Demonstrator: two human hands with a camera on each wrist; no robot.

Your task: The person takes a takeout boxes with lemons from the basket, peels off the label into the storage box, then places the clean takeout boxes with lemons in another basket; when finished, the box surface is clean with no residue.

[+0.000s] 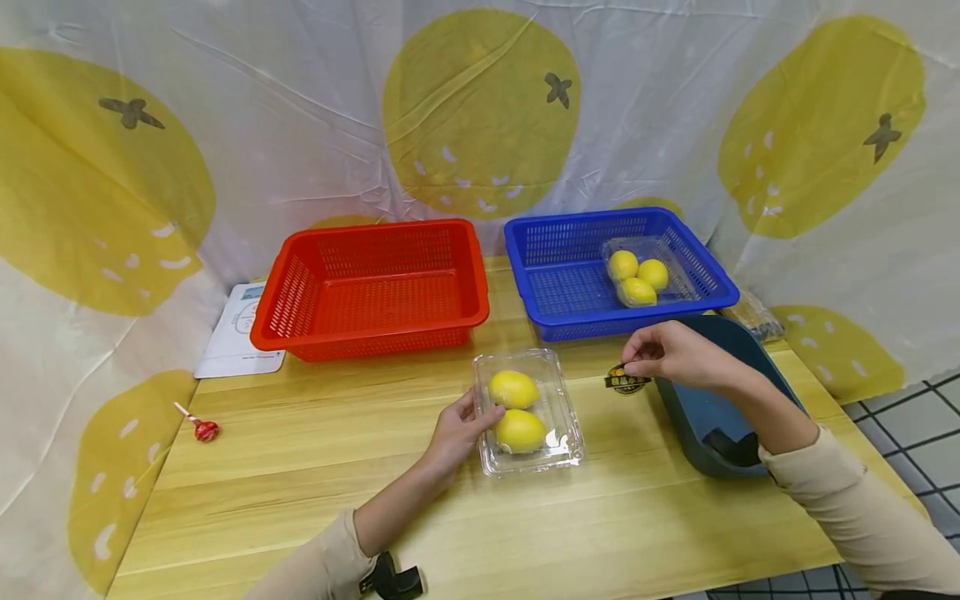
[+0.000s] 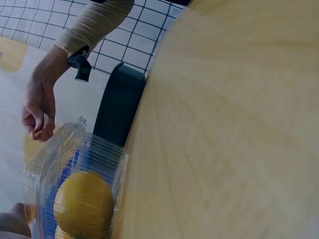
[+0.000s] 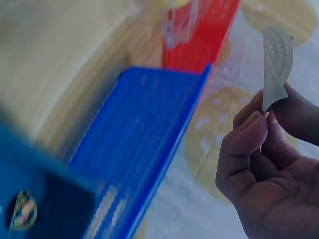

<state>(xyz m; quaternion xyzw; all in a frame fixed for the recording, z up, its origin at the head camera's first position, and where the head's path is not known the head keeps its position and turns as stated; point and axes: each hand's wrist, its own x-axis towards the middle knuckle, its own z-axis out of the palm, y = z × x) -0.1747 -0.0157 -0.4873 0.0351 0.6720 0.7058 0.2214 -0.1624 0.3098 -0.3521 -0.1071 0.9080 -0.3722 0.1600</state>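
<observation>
On the wooden table, a clear plastic clamshell box point(image 1: 558, 417) with a closed lid holds two lemons point(image 1: 513, 389). My left hand point(image 1: 453, 437) grips its left side, thumb over the top. In the left wrist view, one lemon point(image 2: 84, 204) shows through the ribbed wall. To the right of the box, my right hand point(image 1: 678, 354) pinches a black-and-gold sticker point(image 1: 624, 381) between thumb and fingertips, apart from the box. The right wrist view shows the pale back of this sticker point(image 3: 276, 62), slightly curled.
A red basket point(image 1: 375, 337) stands at the back left. A blue basket point(image 1: 630, 318) at the back right holds another clear box with three lemons point(image 1: 638, 292). A dark teal tub point(image 1: 697, 458) sits under my right forearm. A lollipop point(image 1: 204, 429) and white card point(image 1: 232, 350) lie left.
</observation>
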